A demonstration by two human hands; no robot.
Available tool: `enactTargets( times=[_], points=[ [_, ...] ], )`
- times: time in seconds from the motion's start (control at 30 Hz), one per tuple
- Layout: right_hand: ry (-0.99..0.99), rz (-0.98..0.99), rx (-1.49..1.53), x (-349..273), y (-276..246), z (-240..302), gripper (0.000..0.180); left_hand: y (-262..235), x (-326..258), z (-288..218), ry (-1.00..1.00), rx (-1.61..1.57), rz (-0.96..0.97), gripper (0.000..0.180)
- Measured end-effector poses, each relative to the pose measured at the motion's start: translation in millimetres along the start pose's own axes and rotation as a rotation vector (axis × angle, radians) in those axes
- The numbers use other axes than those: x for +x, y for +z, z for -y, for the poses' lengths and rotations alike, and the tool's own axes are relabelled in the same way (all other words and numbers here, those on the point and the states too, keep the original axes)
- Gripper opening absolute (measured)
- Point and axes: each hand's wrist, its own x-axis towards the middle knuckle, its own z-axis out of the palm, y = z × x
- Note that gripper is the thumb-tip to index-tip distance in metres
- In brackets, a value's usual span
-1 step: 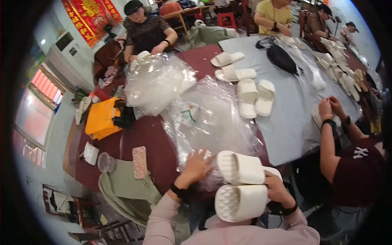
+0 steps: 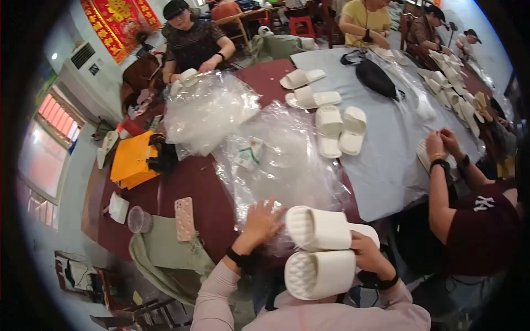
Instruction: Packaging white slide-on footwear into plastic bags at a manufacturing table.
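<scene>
My right hand (image 2: pixel 367 255) grips white slippers (image 2: pixel 331 230) near the front edge of the table, thumb and fingers at their right side. Two quilted soles face the left, one slipper above the other, and part of another white slipper shows behind them. My left hand (image 2: pixel 261 222) lies with its fingers spread on the near edge of a pile of clear plastic bags (image 2: pixel 276 160), just left of the slippers. It holds nothing that I can see. Beyond the bags, a pair of white slippers (image 2: pixel 352 131) stands on the grey sheet, with two more farther back.
Left on the dark red table (image 2: pixel 193 165) are an orange bag (image 2: pixel 132 160), a pink phone (image 2: pixel 184 219), a clear cup (image 2: pixel 139 219) and a green cloth (image 2: pixel 160 243). Across sits a person beside another bag pile (image 2: pixel 210 113); a co-worker's hands (image 2: pixel 441 146) work at the right. A black pouch (image 2: pixel 378 78) lies farther back.
The whole scene has slid slightly left in the view. My hands and the held slippers keep nearly the same pose.
</scene>
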Motion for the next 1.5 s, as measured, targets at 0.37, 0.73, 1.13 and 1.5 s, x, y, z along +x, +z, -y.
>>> enactTargets(
  times=[0.37,0.73,1.13,1.5],
  points=[
    [-0.010,0.159,-0.120,8,27,16,0.036,5,10,2,-0.038,-0.174,-0.299,0.065],
    [-0.054,0.255,-0.055,22,35,30,0.032,-21,32,-23,0.052,0.130,-0.323,0.052],
    [-0.076,0.083,-0.266,10,13,19,0.012,-96,27,-23,0.232,-0.499,-0.142,0.053],
    [-0.158,-0.377,-0.791,9,21,8,0.006,-105,22,-74,0.175,-0.135,-0.122,0.055]
  ],
)
